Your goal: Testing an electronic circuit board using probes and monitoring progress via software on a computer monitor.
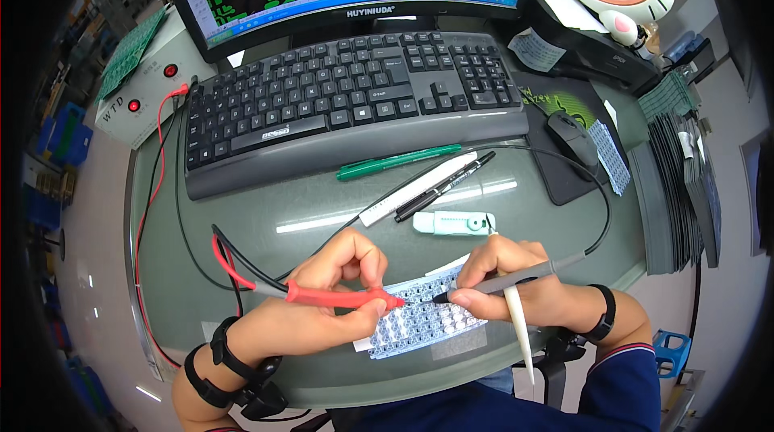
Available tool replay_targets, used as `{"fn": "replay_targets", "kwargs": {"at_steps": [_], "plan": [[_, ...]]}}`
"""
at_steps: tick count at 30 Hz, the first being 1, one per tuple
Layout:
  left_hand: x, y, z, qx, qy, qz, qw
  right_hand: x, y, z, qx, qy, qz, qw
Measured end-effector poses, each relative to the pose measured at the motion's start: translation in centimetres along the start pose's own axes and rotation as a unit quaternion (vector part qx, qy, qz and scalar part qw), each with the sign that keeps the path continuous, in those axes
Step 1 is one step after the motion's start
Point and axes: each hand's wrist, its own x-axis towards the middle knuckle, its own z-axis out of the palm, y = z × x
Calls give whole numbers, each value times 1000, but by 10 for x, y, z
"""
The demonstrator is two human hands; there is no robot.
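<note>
My left hand [310,323] pinches a red test probe [326,296] between thumb and fingers. My right hand [544,295] grips a grey and black test probe [520,274]. A white pointed stick [520,331] also sticks out below the right hand, its tip hanging toward the table's near edge. Between the hands lies a pale blue circuit board panel [419,327] with rows of small repeated pads. Both probe tips are at the panel's upper middle, close together; whether they touch it I cannot tell. My fingers cover part of its upper edge.
Beyond the hands lie a mint utility knife [453,223], a white strip [415,190], a black marker [445,186] and a green pen [399,162]. Behind them stand a keyboard [355,130] and monitor [347,22]. A mouse [572,140] sits right; a tester box [149,81] left. Cables cross the table.
</note>
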Motion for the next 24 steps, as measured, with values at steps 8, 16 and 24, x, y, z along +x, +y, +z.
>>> {"fn": "replay_targets", "kwargs": {"at_steps": [8,16,24], "plan": [[0,-1,1,-16,8,0,1000,1,-2,0,-32,-16,-10,999],[0,2,-2,-76,10,-7,997,2,-4,2,-39,-19,-14,999],[1,3,-1,-51,14,-1,999,1,-1,5,-17,9,-5,1000]]}}
